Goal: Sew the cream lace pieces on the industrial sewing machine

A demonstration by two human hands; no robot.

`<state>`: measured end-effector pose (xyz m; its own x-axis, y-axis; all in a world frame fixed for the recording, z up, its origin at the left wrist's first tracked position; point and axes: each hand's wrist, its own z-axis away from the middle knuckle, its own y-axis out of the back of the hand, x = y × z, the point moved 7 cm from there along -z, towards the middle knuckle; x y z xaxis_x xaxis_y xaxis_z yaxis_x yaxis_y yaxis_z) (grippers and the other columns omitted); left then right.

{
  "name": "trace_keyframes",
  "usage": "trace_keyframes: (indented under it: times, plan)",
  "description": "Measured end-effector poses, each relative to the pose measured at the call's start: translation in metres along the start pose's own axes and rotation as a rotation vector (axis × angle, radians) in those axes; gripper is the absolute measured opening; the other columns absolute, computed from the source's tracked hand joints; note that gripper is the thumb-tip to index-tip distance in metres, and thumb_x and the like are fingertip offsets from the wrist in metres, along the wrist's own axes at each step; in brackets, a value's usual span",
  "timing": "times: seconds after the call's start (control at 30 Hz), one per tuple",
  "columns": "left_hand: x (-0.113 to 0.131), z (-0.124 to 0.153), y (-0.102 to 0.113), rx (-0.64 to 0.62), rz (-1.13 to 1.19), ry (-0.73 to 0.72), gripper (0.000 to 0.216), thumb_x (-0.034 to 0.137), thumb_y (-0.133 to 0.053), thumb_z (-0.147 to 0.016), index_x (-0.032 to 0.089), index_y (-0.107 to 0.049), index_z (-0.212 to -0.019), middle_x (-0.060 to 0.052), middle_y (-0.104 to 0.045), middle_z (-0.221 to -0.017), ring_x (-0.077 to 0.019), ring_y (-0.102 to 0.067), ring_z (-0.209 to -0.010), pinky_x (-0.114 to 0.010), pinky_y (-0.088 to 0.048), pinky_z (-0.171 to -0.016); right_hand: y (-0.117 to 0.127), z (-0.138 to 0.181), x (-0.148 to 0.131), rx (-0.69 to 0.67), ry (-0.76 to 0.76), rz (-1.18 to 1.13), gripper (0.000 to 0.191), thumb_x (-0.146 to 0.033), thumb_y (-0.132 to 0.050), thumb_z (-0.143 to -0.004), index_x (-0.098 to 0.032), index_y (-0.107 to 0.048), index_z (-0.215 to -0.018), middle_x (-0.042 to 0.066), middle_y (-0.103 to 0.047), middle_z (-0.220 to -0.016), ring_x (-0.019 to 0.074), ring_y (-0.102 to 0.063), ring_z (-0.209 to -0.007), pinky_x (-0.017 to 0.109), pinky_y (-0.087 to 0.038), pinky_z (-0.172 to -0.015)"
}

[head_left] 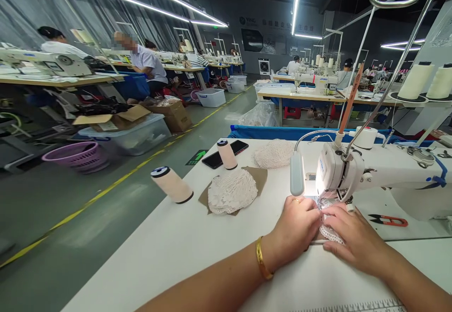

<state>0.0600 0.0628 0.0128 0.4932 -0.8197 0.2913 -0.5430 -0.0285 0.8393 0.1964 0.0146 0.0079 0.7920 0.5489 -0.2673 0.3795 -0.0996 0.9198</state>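
Note:
At the sewing machine's needle area, a white lace piece with a dotted edge lies partly under both hands. My left hand is closed on its left side, fingertips close to the presser foot, which the hands partly hide. My right hand grips the lace from the right, fingers bent over it and thumb lower down. The fingertips of both hands nearly meet. The white sewing machine stands just beyond them, its small lamp hanging at the left.
Orange-handled thread snips lie right of my right hand. On the left are stacked lace pieces on brown card, thread cones, a phone and another lace pile. A ruler runs along the front. Co-workers sit beyond the aisle.

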Motion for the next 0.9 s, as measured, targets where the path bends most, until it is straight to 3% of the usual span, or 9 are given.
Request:
trace_keyframes:
  times: [0.07,0.13,0.33,0.53,0.7,0.8,0.9]
  plan:
    - [-0.002,-0.002,0.001,-0.013,0.038,0.006,0.024,0.015,-0.054,-0.096,0.025,-0.075,-0.101,-0.004,-0.067,-0.095,-0.0223,-0.059,-0.089,-0.039,-0.041,-0.082,0.0,-0.001,0.001,0.052,0.018,-0.004,0.018,-0.02,-0.048,-0.106,-0.023,-0.062,-0.095,0.01,-0.073,-0.12,0.0292,-0.066,-0.109,0.042,-0.052,-0.086]
    - [-0.004,-0.004,0.0,-0.041,0.06,0.03,0.023,0.012,-0.056,-0.089,0.024,-0.074,-0.098,-0.005,-0.066,-0.097,-0.0229,-0.059,-0.091,-0.039,-0.043,-0.084,0.0,-0.002,0.006,0.115,-0.015,-0.044,0.026,-0.017,-0.039,-0.109,-0.024,-0.061,-0.096,0.008,-0.074,-0.107,0.0262,-0.068,-0.099,0.04,-0.051,-0.084]
    - [-0.014,-0.008,-0.006,-0.076,0.175,0.123,0.015,0.02,-0.066,-0.085,0.023,-0.072,-0.098,-0.005,-0.064,-0.103,-0.0249,-0.06,-0.099,-0.04,-0.047,-0.089,0.004,-0.005,0.02,0.234,-0.187,-0.134,0.019,-0.029,-0.044,-0.111,-0.026,-0.059,-0.1,0.003,-0.072,-0.09,0.0231,-0.066,-0.083,0.035,-0.051,-0.074]
    - [-0.019,-0.01,-0.013,-0.062,0.17,0.124,0.004,0.027,-0.073,-0.092,0.022,-0.073,-0.092,-0.004,-0.065,-0.097,-0.0231,-0.061,-0.096,-0.037,-0.043,-0.084,0.0,-0.008,0.022,0.205,-0.213,-0.206,0.022,-0.031,-0.04,-0.111,-0.026,-0.057,-0.099,0.001,-0.073,-0.091,0.0215,-0.067,-0.078,0.033,-0.049,-0.071]
    - [-0.009,-0.01,-0.008,0.056,0.062,-0.022,0.018,0.018,-0.062,-0.098,0.021,-0.072,-0.082,-0.003,-0.066,-0.089,-0.0199,-0.058,-0.086,-0.036,-0.04,-0.078,-0.003,-0.009,0.02,0.188,-0.157,-0.171,0.022,-0.03,-0.039,-0.112,-0.026,-0.056,-0.098,0.001,-0.07,-0.087,0.0218,-0.063,-0.076,0.034,-0.045,-0.069]
    - [-0.001,-0.003,0.001,0.116,0.015,-0.122,0.024,0.014,-0.058,-0.098,0.021,-0.072,-0.08,-0.004,-0.068,-0.091,-0.0202,-0.056,-0.085,-0.038,-0.04,-0.081,-0.001,-0.007,0.009,0.076,-0.027,-0.134,0.023,-0.029,-0.041,-0.112,-0.025,-0.057,-0.095,0.002,-0.068,-0.086,0.023,-0.061,-0.081,0.036,-0.045,-0.073]
    - [0.006,0.007,0.007,0.099,0.033,-0.188,0.02,0.014,-0.061,-0.098,0.022,-0.073,-0.083,-0.002,-0.072,-0.097,-0.0209,-0.056,-0.089,-0.039,-0.039,-0.085,0.002,0.0,-0.004,-0.049,0.088,-0.123,0.019,-0.03,-0.047,-0.111,-0.024,-0.061,-0.1,0.003,-0.069,-0.093,0.0235,-0.061,-0.088,0.039,-0.047,-0.08]
